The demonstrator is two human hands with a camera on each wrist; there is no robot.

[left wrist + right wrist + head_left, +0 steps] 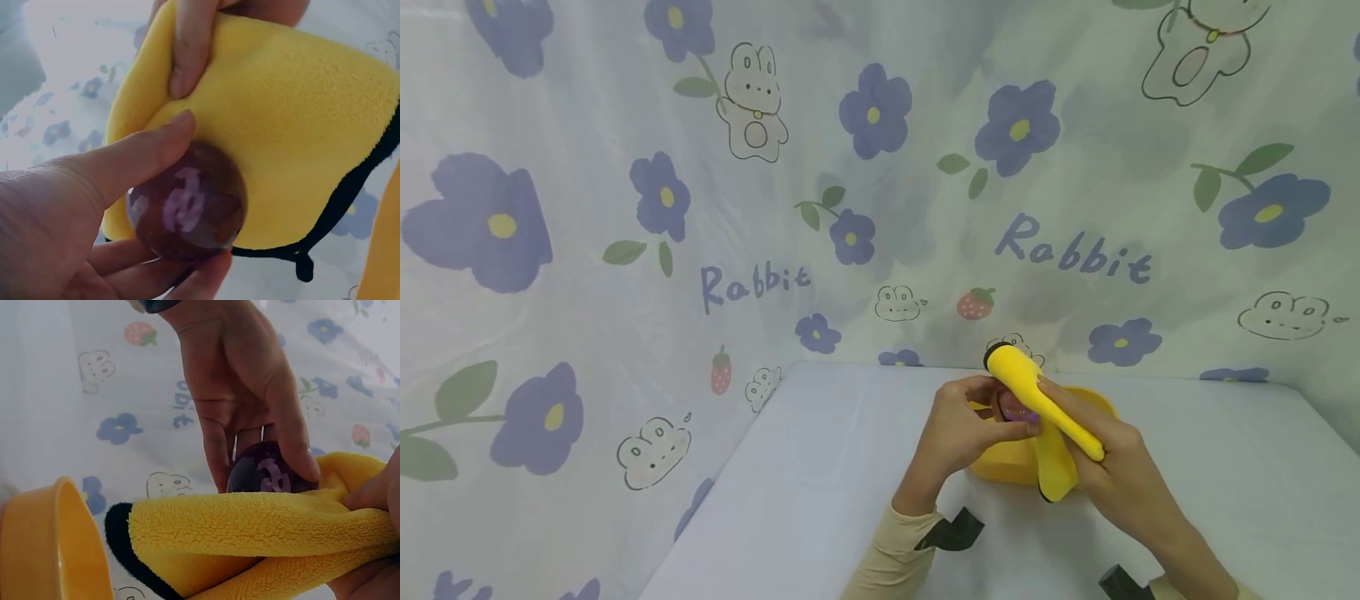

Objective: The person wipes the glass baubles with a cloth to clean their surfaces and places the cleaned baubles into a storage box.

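Item 1: purple ball [187,209], gripped in our left hand [958,433] above the yellow bowl [1000,462]. Right hand [1112,467] pinches yellow cloth [294,137] against it. Wiping underway; next, we judge, rotate the ball.

A pale lavender-white table surface [820,467] fills the foreground. Behind and to the left hangs a thin white fabric backdrop [625,208] — printed with purple flowers, green leaves, small red strawberries, outlined cartoon rabbits and the word "Rabbit" in purple lettering — which meets the table's far edge.
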